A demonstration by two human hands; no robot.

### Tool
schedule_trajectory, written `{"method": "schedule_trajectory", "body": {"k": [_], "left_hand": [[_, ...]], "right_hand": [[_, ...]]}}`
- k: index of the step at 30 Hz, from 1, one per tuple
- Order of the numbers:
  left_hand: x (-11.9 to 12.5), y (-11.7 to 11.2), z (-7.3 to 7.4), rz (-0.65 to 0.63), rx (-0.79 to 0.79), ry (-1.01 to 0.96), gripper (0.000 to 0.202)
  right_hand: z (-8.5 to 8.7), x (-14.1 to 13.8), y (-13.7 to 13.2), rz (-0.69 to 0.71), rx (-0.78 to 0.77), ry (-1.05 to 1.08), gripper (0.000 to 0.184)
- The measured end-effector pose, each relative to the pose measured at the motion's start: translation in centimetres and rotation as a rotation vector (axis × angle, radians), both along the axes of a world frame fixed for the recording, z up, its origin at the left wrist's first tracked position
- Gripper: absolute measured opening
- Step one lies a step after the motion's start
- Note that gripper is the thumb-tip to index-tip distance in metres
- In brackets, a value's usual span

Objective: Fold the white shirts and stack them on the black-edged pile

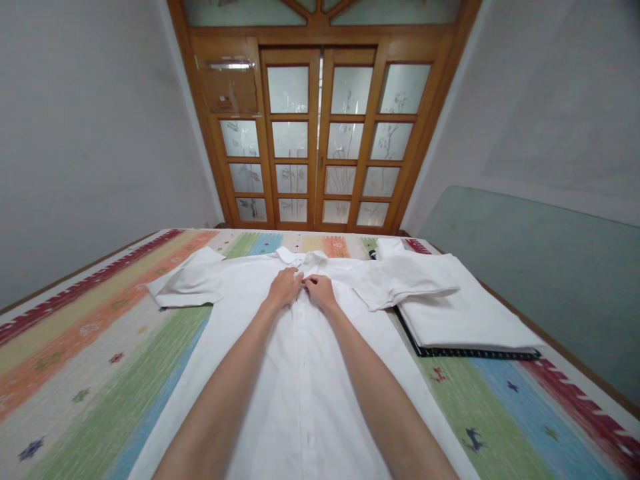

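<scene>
A white short-sleeved shirt (240,320) lies spread flat, front up, on a striped multicoloured cover (100,347), collar at the far end. My left hand (284,288) and my right hand (320,291) meet at the shirt's front placket just below the collar. Both have their fingers pinched on the fabric there; whether they hold a button I cannot make out. The left sleeve lies out to the left, and the right sleeve rests over a stack of folded white cloth.
A stack of folded white garments (465,313) with a dark edge beneath it lies to the right of the shirt. Wooden doors with frosted glass panes (320,133) stand beyond the far end. Grey walls run along both sides.
</scene>
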State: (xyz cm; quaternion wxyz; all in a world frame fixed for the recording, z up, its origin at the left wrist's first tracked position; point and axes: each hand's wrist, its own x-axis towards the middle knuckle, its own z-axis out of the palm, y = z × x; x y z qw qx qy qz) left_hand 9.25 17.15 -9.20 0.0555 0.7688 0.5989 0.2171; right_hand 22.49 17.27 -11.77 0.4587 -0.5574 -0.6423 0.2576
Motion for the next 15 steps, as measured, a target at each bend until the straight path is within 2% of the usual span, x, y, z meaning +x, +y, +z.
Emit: {"method": "schedule_trajectory", "body": {"k": [4, 9, 12, 15], "left_hand": [[1.9, -0.2, -1.4, 0.007, 0.068, 0.041, 0.038], [1.3, 0.1, -2.4, 0.029, 0.101, -0.099, 0.028], [1.1, 0.2, -2.3, 0.052, 0.122, -0.152, 0.017], [1.3, 0.2, -2.0, 0.093, 0.101, -0.164, 0.013]], "right_hand": [[-0.5, 0.2, 0.4, -0.039, 0.011, 0.175, 0.024], [-0.9, 0.3, 1.2, -0.141, -0.032, 0.404, 0.027], [-0.4, 0.5, 1.7, -0.254, 0.024, 0.358, 0.029], [0.7, 0.6, 2.5, -0.316, 0.096, 0.158, 0.024]]}}
